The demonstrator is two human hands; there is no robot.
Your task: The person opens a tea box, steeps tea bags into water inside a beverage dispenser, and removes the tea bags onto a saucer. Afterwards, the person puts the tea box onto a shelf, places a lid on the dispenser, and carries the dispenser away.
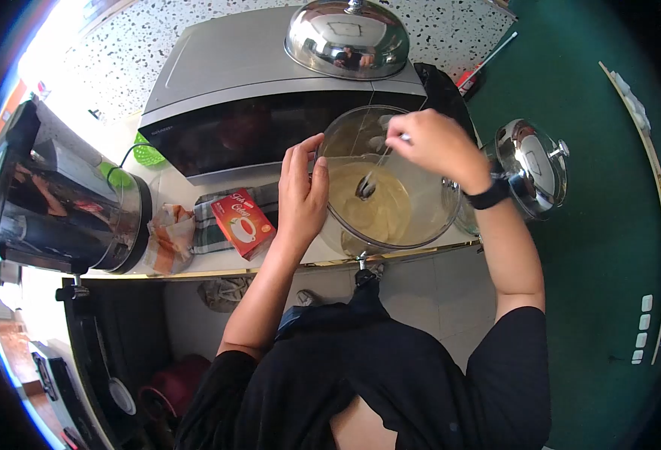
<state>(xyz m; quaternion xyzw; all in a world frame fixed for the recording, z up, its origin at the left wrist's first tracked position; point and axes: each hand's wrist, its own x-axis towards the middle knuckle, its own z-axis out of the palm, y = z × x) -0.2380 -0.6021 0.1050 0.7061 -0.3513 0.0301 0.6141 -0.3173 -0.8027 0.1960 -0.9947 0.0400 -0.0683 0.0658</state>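
Left hand (303, 193) flat against the glass bowl (387, 180), right hand (435, 142) fingers pinching the spoon (368, 184); vigorous stirring might slop batter (372, 206) onto the table (195, 259).

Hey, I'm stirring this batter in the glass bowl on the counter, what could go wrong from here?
1. The glass bowl seems to sit close to the counter front edge; a hard stir might push it off, though your left hand steadies its rim.
2. Your right hand holds the spoon high on its handle, so batter may splash over the rim.
3. The tea box lies beside your left wrist and could get knocked.
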